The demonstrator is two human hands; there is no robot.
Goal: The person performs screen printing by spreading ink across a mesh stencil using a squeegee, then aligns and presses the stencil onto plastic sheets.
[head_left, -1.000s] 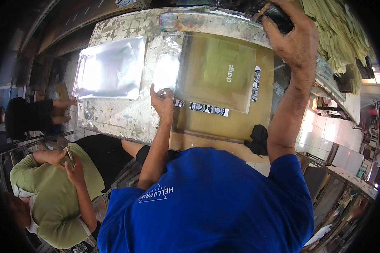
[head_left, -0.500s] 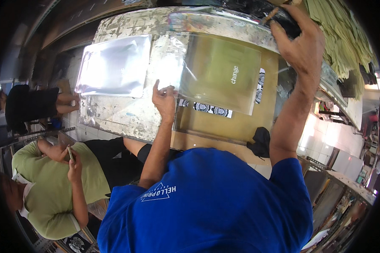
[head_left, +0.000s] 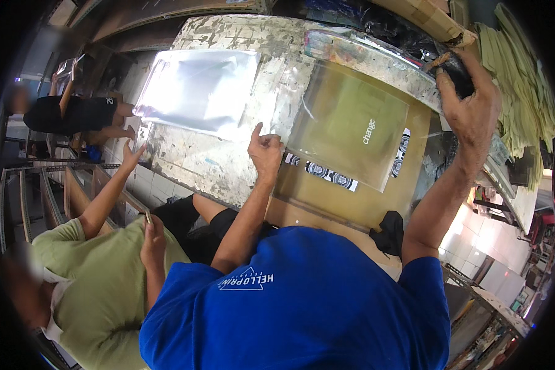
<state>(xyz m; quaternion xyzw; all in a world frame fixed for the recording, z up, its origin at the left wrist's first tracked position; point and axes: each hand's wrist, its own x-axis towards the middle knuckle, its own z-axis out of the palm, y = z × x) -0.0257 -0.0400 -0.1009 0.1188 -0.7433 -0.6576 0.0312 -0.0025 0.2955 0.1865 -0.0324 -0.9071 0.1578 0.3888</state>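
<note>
A clear plastic sheet [head_left: 351, 117] with white lettering lies over a tan panel [head_left: 327, 206]. Black-and-white printed strips [head_left: 330, 176] show partly from under it. Beside the sheet's left edge is my left hand [head_left: 266, 154], index finger stretched out and the other fingers bent, nothing visible held. My right hand [head_left: 475, 108] reaches to the far right corner, thumb and forefinger curled about a short brown stick [head_left: 436, 62]. Black material fills the gap in that hand, and some fingertips are hidden. To the left rests a stack of shiny clear film [head_left: 197, 89].
The table [head_left: 197, 163] is white and paint-stained, with a stained bar [head_left: 370, 55] along the panel's far side. Pale green cloths [head_left: 518, 92] hang at right. A person in green [head_left: 105, 277] sits close at left, holding a phone; another in black [head_left: 74, 114] is farther off.
The view has shifted, so the table appears farther right. My hands keep nearly the same places over it. The person in green has stretched one arm toward the table's left end.
</note>
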